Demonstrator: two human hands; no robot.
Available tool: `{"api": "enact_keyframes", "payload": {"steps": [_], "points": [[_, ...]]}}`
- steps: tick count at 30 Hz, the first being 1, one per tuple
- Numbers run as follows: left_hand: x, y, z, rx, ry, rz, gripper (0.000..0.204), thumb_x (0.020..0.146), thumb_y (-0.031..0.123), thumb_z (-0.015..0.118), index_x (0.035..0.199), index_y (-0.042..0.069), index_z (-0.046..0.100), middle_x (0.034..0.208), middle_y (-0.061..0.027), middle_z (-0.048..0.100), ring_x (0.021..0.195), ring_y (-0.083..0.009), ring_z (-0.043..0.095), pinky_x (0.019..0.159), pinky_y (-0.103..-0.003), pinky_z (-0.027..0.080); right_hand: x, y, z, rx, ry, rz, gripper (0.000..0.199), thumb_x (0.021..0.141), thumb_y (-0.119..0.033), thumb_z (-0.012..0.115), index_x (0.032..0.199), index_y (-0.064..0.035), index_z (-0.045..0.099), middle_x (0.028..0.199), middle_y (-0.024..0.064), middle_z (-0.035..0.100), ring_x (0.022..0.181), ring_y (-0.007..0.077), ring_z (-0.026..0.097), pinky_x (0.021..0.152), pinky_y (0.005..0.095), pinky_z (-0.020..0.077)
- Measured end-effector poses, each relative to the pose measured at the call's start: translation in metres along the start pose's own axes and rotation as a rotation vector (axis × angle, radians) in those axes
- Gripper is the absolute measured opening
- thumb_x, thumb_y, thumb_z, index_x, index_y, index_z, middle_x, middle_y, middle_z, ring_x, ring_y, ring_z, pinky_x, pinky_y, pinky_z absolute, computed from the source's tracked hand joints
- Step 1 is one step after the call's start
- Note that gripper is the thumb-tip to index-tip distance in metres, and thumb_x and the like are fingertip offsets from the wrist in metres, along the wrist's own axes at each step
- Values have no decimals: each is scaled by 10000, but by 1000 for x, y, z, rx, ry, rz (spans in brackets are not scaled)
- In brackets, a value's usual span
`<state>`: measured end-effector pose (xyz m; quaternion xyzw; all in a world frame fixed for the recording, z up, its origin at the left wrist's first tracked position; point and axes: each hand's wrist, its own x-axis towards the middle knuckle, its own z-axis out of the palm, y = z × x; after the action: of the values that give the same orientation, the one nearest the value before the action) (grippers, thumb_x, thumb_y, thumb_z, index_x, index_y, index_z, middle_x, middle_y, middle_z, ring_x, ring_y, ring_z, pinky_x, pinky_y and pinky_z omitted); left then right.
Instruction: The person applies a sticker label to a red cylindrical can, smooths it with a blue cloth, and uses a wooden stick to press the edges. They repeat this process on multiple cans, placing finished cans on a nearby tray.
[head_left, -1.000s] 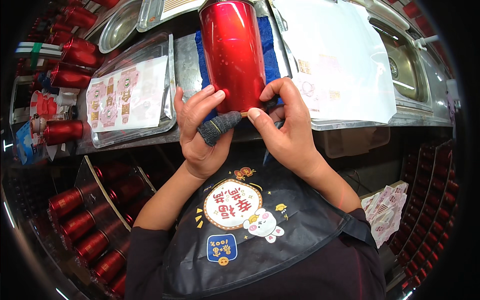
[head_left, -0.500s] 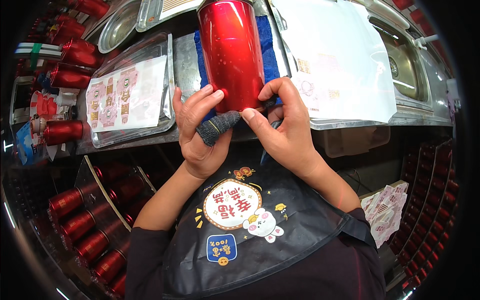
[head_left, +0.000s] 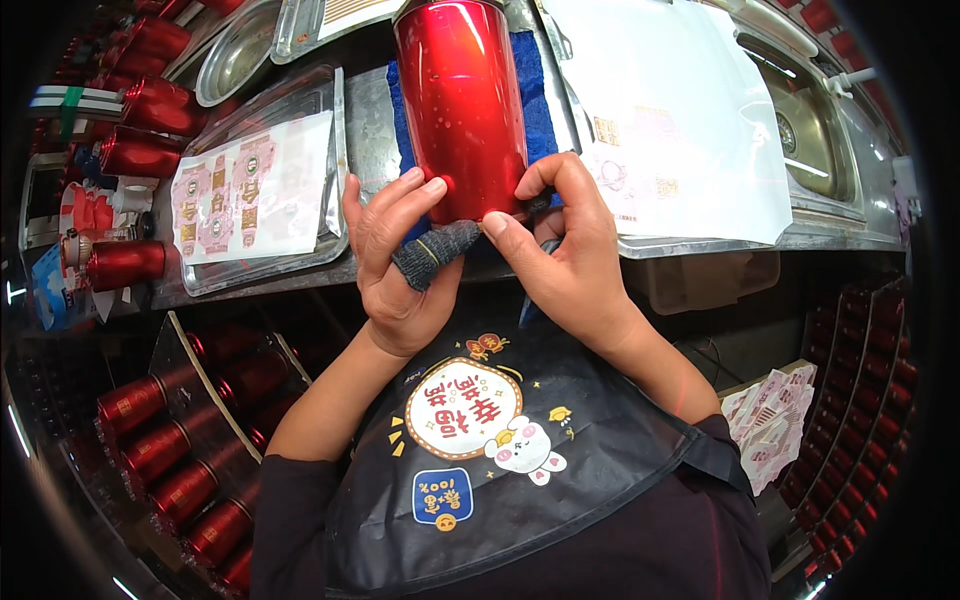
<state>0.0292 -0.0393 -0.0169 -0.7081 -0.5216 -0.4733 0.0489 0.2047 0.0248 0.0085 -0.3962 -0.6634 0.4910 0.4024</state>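
A glossy red metal canister [head_left: 462, 100] lies on a blue cloth [head_left: 535, 90] with its near end toward me. Droplets or specks dot its surface. My left hand [head_left: 400, 255] is at the canister's near left, its fingertips on the side. A grey knitted cover with a yellow stripe wraps the left thumb, which presses on the near rim. At the near right, my right hand [head_left: 565, 240] has its thumb on the rim and its bent index finger against the side. Dark cloth also shows on a finger behind it. The two thumb tips almost meet.
To the left stands a clear tray [head_left: 340, 165] with a sheet of printed decals [head_left: 255, 190]. A large white sheet [head_left: 680, 110] lies to the right, beside a metal sink [head_left: 800, 130]. Several red canisters fill racks [head_left: 180, 490] below left. Printed papers [head_left: 770, 425] sit at lower right.
The canister has shifted very slightly, its near end a touch leftward. Both hands keep nearly the same places on it.
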Motion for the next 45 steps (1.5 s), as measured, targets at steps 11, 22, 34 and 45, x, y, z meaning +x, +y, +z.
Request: {"api": "enact_keyframes", "payload": {"steps": [11, 22, 34, 45], "points": [[6, 3, -1, 35, -23, 4, 341, 674, -17, 818, 970, 133, 738, 1297, -67, 667, 1259, -301, 603, 1198, -578, 244, -1, 3, -2, 70, -14, -22, 191, 897, -53, 667, 1038, -2, 549, 966, 111, 566, 760, 197, 562, 651, 297, 462], [7, 2, -4, 71, -65, 41, 354, 632, -8, 816, 951, 110, 717, 1307, -74, 661, 1273, -318, 591, 1198, -595, 223, -2, 6, -3, 157, -32, 23, 134, 925, -16, 602, 1050, 3, 556, 989, 107, 556, 795, 174, 553, 686, 289, 463], [27, 11, 2, 180, -137, 148, 130, 688, 84, 766, 706, 119, 642, 1316, -50, 671, 1309, -294, 571, 1202, -635, 160, -5, 5, -16, 163, -75, 50, 117, 992, -26, 518, 1085, -21, 589, 944, -24, 535, 740, 14, 437, 652, 190, 364], [29, 8, 6, 92, -147, -67, 627, 710, 92, 819, 1318, 117, 673, 1521, -135, 522, 1435, -314, 463, 1232, -571, 86, -16, -10, -30, -139, 2, -344, 210, 869, 86, 578, 1028, -7, 677, 892, 157, 671, 742, 313, 654, 656, 350, 518]]}}
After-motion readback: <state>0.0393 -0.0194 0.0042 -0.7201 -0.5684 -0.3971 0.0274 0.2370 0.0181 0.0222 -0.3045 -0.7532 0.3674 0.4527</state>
